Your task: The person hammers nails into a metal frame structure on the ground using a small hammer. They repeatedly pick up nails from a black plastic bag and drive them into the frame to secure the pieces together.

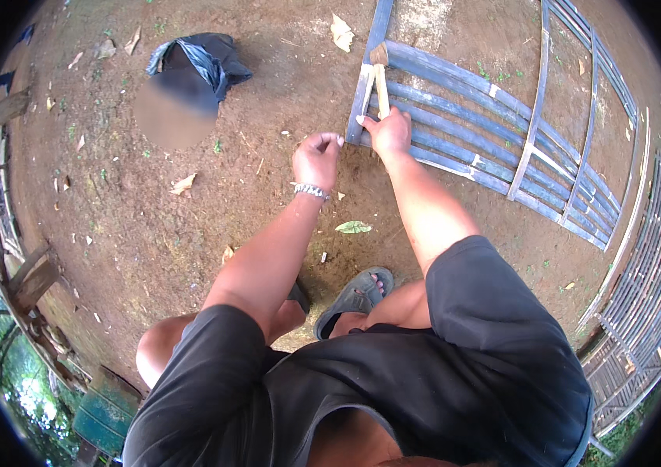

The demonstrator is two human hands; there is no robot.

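The slatted rack (455,74) lies flat on the dirt (245,210), seemingly for steadiness; the right hand (390,134) wraps its fingers round a pale stick (381,86) at the rack's corner, perhaps for control; the left hand (318,162) hovers beside, fingers curled; whether they pinch anything, I cannot tell.

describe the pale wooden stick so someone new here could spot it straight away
Start at the slatted bamboo panel on the ground, ahead and right. At its left end, find the right hand; the pale stick runs up from it. It is short and yellowish, unlike the long bluish-grey slats.
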